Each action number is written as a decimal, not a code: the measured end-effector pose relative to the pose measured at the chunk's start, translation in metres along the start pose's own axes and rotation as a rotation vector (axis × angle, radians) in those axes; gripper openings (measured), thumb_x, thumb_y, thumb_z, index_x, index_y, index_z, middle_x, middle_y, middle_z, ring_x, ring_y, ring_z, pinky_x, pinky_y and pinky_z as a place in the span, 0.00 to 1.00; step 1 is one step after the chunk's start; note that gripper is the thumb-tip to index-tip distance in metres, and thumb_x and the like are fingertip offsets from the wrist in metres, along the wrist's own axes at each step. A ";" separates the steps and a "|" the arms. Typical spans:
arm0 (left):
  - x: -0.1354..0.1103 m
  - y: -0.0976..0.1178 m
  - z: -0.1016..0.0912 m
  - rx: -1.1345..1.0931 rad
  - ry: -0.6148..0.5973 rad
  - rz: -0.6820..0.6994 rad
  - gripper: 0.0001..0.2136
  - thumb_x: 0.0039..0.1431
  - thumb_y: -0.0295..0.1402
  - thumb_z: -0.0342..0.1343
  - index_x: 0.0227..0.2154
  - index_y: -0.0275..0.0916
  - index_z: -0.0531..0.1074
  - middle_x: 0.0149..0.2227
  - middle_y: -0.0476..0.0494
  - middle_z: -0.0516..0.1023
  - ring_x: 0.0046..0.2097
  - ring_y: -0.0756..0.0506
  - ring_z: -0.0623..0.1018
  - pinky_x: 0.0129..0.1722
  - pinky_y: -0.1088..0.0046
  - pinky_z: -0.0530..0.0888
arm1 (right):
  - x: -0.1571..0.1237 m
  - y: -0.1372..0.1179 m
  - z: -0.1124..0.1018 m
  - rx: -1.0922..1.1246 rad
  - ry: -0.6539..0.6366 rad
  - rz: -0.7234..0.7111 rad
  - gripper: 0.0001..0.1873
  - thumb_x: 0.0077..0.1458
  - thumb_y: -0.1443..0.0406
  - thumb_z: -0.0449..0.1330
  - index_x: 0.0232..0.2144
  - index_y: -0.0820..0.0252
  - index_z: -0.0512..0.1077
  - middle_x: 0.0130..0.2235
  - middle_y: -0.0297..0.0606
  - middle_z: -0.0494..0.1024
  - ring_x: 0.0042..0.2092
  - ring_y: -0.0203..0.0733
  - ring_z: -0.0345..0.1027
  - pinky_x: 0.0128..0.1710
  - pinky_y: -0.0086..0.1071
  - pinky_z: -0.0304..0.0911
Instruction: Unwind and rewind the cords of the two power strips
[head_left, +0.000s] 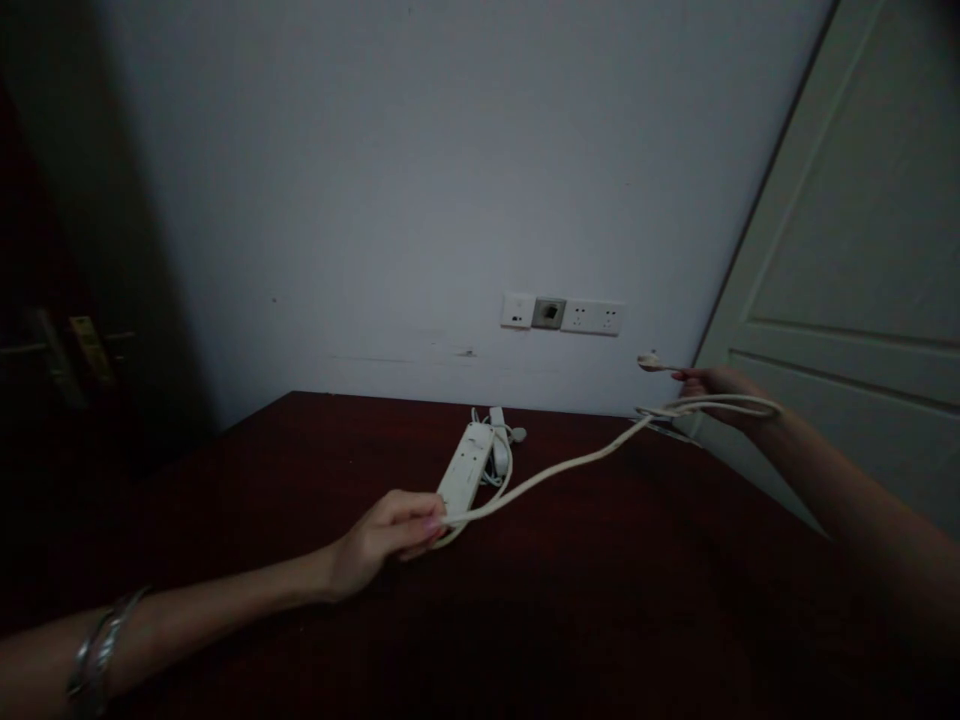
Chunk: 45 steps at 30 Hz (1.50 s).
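A white power strip [468, 462] is tilted up and away in front of me, its sockets showing. My left hand [394, 535] is closed at its near end, the thumb pressing down the white cord [574, 463]. From there the cord stretches up to the right in a slack line. My right hand [712, 383] is closed around the cord close to its plug [649, 362], which sticks out to the left of the fingertips. A loop of cord hangs over the right wrist. Most of the right fingers are hidden.
Behind the strip, a white adapter with a bundled cable [499, 455] lies on the dark red table [600, 570]. Wall sockets [592, 317] and a grey-framed outlet [549, 313] sit above the table's back edge. A pale panelled door [847, 260] stands at right.
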<state>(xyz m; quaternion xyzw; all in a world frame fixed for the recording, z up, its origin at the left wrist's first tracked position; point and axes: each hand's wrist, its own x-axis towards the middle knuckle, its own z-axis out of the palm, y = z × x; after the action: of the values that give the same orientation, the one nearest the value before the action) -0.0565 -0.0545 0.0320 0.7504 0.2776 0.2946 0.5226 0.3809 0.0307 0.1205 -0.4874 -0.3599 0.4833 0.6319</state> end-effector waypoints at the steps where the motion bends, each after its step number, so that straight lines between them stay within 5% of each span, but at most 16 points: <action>1: -0.005 -0.002 0.001 0.057 -0.031 -0.021 0.16 0.57 0.43 0.47 0.20 0.36 0.61 0.19 0.53 0.56 0.22 0.54 0.56 0.21 0.76 0.51 | 0.003 0.003 -0.006 0.001 0.017 0.011 0.14 0.58 0.74 0.49 0.22 0.68 0.67 0.14 0.27 0.56 0.15 0.22 0.50 0.14 0.19 0.46; 7: -0.005 -0.013 0.015 0.172 -0.265 -0.123 0.19 0.57 0.48 0.46 0.22 0.36 0.63 0.17 0.54 0.59 0.20 0.54 0.59 0.20 0.79 0.55 | 0.024 0.014 -0.002 0.045 0.118 0.075 0.13 0.61 0.67 0.49 0.26 0.66 0.64 0.17 0.23 0.55 0.14 0.21 0.43 0.10 0.18 0.41; 13: 0.021 -0.007 0.021 0.276 -0.490 -0.145 0.19 0.59 0.44 0.46 0.23 0.35 0.71 0.20 0.49 0.68 0.25 0.51 0.68 0.27 0.77 0.64 | -0.001 0.004 0.057 0.125 -0.101 0.104 0.17 0.62 0.73 0.40 0.23 0.63 0.60 0.14 0.22 0.47 0.13 0.23 0.37 0.09 0.16 0.36; 16: 0.045 -0.001 0.020 0.336 -0.304 -0.067 0.19 0.60 0.43 0.44 0.25 0.35 0.72 0.24 0.47 0.70 0.28 0.50 0.69 0.32 0.74 0.65 | -0.029 -0.001 0.096 0.154 -0.249 0.109 0.15 0.62 0.71 0.42 0.24 0.63 0.61 0.14 0.22 0.46 0.13 0.23 0.37 0.08 0.16 0.36; 19: 0.070 0.006 0.018 0.102 -0.066 0.069 0.13 0.55 0.36 0.52 0.42 0.36 0.67 0.37 0.43 0.72 0.38 0.48 0.72 0.41 0.70 0.66 | -0.059 -0.001 0.128 0.188 -0.380 0.099 0.13 0.61 0.69 0.44 0.25 0.64 0.62 0.14 0.22 0.46 0.14 0.24 0.36 0.08 0.16 0.36; 23: 0.093 0.017 0.019 -0.460 -0.193 0.146 0.27 0.43 0.25 0.55 0.50 0.34 0.61 0.47 0.36 0.70 0.48 0.43 0.71 0.49 0.64 0.62 | -0.092 0.007 0.151 0.241 -0.636 0.046 0.13 0.60 0.68 0.45 0.25 0.64 0.64 0.14 0.22 0.45 0.14 0.25 0.32 0.09 0.17 0.35; 27: 0.101 0.022 0.028 -0.864 -0.262 0.131 0.24 0.45 0.33 0.49 0.46 0.24 0.67 0.43 0.29 0.73 0.48 0.38 0.71 0.50 0.61 0.61 | -0.113 0.018 0.160 0.257 -0.733 -0.009 0.14 0.58 0.67 0.46 0.23 0.65 0.66 0.14 0.22 0.43 0.16 0.26 0.30 0.10 0.17 0.36; 35: 0.111 0.001 0.048 -0.881 -0.041 0.207 0.10 0.47 0.31 0.52 0.29 0.29 0.73 0.26 0.39 0.74 0.31 0.45 0.75 0.38 0.68 0.67 | -0.111 0.031 0.164 0.190 -0.694 -0.102 0.11 0.54 0.66 0.51 0.22 0.64 0.66 0.14 0.22 0.44 0.16 0.25 0.30 0.11 0.18 0.34; 40: 0.107 0.001 0.054 -0.631 0.151 0.256 0.10 0.48 0.34 0.58 0.30 0.31 0.73 0.21 0.49 0.66 0.22 0.54 0.64 0.22 0.77 0.59 | -0.086 0.037 0.152 -0.025 -0.544 -0.086 0.10 0.51 0.65 0.54 0.21 0.64 0.65 0.13 0.21 0.46 0.15 0.24 0.33 0.12 0.19 0.34; 45: 0.107 -0.005 0.059 -0.525 0.170 0.222 0.16 0.51 0.40 0.57 0.38 0.32 0.71 0.15 0.58 0.55 0.17 0.58 0.52 0.17 0.79 0.48 | -0.056 0.050 0.143 -0.218 -0.423 -0.014 0.08 0.50 0.67 0.56 0.21 0.64 0.64 0.13 0.22 0.48 0.14 0.24 0.37 0.13 0.20 0.35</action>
<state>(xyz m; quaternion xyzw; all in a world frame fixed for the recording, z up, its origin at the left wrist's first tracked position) 0.0579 -0.0124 0.0274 0.5878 0.1508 0.4734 0.6384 0.2206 0.0180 0.1112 -0.4381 -0.5377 0.5287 0.4894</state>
